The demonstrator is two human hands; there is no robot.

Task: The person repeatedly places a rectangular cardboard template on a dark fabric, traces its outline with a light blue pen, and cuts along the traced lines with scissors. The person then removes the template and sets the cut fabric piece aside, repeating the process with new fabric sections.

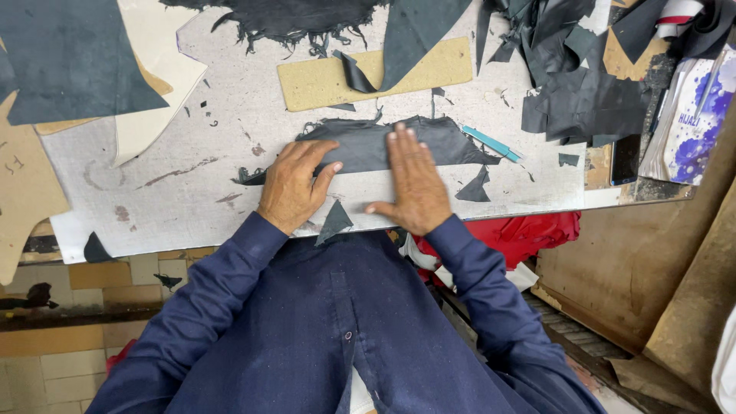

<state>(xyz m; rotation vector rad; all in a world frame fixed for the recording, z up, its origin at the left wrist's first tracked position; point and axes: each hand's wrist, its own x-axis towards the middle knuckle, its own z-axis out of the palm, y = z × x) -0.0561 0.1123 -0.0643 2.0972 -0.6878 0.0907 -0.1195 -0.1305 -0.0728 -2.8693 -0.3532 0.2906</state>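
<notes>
Both hands lay flat on a dark grey, ragged-edged piece of thin leather-like sheet (399, 146) near the front edge of the pale grey, scuffed worktable (192, 184). The left hand (295, 184) pressed its lower left corner, fingers together and pointing up-right; the right hand (414, 184) lay palm-down across its middle, fingers extended, thumb spread. Neither hand gripped anything.

Judged light, limp and flexible: it lay flat without springing and its edges were frayed. It probably creases and drags easily, so it is best controlled by flat palm pressure or pinched at a clean edge rather than the torn fringe.

Appearance: matt charcoal, roughly rectangular, upper left edge tattered. A turquoise pen-like tool (491, 143) lay just beside its right end. Small dark triangular offcuts (335, 222) lay nearby.
</notes>
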